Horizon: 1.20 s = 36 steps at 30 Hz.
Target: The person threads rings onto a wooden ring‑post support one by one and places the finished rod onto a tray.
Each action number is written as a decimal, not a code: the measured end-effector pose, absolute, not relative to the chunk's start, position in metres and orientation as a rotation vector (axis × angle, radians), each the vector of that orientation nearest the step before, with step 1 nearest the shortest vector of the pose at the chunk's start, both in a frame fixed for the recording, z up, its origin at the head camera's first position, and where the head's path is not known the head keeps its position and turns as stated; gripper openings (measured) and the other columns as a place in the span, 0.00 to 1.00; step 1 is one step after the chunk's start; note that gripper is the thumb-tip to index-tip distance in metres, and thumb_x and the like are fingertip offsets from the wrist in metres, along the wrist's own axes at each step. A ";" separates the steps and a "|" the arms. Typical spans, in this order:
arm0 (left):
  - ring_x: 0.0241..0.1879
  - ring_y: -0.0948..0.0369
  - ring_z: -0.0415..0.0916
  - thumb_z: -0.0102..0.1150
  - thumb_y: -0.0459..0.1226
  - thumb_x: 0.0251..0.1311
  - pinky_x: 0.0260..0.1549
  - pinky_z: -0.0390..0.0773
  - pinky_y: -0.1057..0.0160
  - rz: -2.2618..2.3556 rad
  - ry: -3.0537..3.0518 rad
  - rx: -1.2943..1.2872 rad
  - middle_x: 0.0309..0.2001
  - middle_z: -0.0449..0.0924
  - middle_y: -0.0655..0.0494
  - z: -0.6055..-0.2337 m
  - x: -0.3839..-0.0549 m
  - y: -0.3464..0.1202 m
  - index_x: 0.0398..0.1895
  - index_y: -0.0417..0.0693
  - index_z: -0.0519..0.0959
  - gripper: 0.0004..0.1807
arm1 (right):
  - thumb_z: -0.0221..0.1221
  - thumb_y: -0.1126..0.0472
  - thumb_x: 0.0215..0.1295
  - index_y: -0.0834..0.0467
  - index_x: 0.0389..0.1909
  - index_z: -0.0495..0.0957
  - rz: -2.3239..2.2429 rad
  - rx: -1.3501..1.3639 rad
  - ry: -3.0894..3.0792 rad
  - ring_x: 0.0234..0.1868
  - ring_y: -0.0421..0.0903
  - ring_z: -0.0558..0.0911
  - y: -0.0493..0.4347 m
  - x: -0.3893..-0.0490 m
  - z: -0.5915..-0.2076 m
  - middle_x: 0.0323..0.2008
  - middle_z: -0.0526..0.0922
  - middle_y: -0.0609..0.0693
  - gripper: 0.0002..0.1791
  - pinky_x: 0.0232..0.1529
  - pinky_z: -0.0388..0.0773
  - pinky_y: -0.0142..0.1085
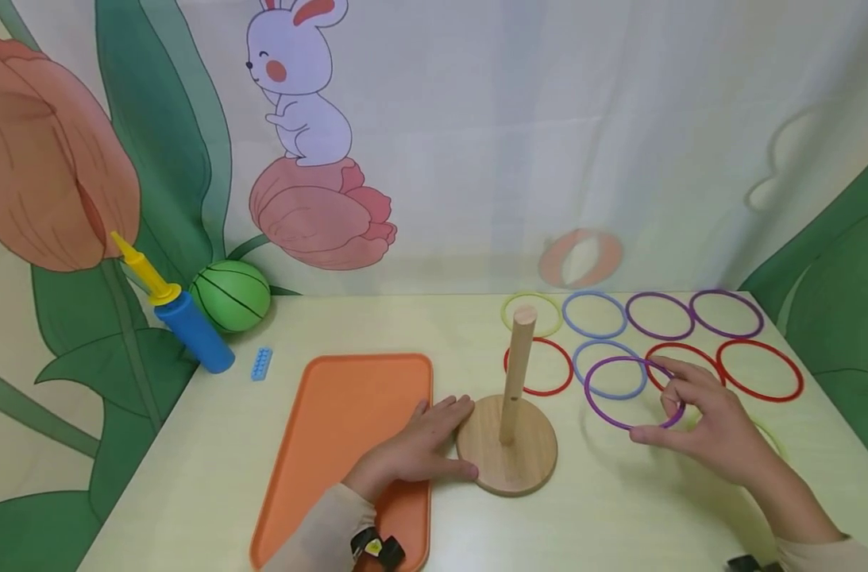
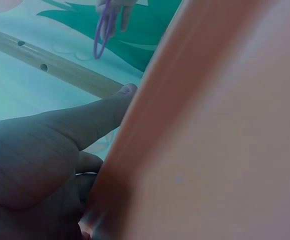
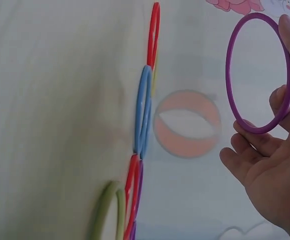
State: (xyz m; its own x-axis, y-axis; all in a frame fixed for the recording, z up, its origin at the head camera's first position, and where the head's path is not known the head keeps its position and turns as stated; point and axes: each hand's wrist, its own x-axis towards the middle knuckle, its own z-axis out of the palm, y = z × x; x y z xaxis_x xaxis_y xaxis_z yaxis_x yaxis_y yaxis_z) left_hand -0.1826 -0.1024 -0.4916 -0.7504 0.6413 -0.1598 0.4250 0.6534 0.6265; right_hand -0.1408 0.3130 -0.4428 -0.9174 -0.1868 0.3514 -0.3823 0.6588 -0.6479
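A purple ring (image 1: 596,403) is pinched between the thumb and fingers of my right hand (image 1: 712,429), raised over the table to the right of the wooden post. In the right wrist view the same purple ring (image 3: 228,70) stands out against the curtain. My left hand (image 1: 419,445) lies with fingers extended at the left edge of a round wooden base (image 1: 508,469), thumb and fingertips at its rim. From that base rises an upright wooden post (image 1: 517,373). The left wrist view shows my left hand (image 2: 30,160) beside the post (image 2: 65,65).
Red, blue, purple and yellow-green rings lie in rows behind, including a red ring (image 1: 760,400). An orange tray (image 1: 348,445) sits under my left forearm. At the back left are a green ball (image 1: 230,295), a blue-and-yellow pump (image 1: 194,330) and a blue toy brick (image 1: 261,364).
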 end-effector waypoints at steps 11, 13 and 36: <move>0.84 0.51 0.43 0.70 0.58 0.64 0.80 0.32 0.40 0.799 2.507 0.853 0.85 0.50 0.53 -0.493 -0.182 -0.104 0.86 0.46 0.53 0.55 | 0.87 0.61 0.38 0.53 0.22 0.68 1.113 0.470 -2.573 0.70 0.30 0.64 0.307 -0.145 -0.421 0.70 0.77 0.56 0.31 0.52 0.61 0.41; 0.84 0.51 0.42 0.70 0.58 0.64 0.80 0.33 0.40 0.795 2.508 0.851 0.85 0.50 0.53 -0.493 -0.182 -0.103 0.86 0.46 0.53 0.56 | 0.87 0.63 0.38 0.52 0.22 0.67 1.104 0.495 -2.558 0.70 0.29 0.64 0.306 -0.146 -0.417 0.69 0.77 0.58 0.32 0.52 0.61 0.40; 0.85 0.53 0.42 0.70 0.59 0.64 0.80 0.33 0.42 0.780 2.503 0.833 0.85 0.50 0.54 -0.493 -0.184 -0.103 0.86 0.47 0.53 0.56 | 0.87 0.70 0.30 0.52 0.22 0.66 1.150 0.614 -2.417 0.69 0.31 0.70 0.286 -0.156 -0.387 0.67 0.79 0.58 0.34 0.57 0.63 0.23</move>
State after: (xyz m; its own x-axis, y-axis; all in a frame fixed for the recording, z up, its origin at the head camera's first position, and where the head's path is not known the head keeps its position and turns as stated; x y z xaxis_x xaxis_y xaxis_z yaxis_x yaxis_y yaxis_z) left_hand -0.1837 -0.1029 -0.4925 -0.7480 0.6385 -0.1811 0.4225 0.6686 0.6119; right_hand -0.1564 0.2858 -0.3866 -0.8266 -0.2170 0.5192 -0.5398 0.5669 -0.6224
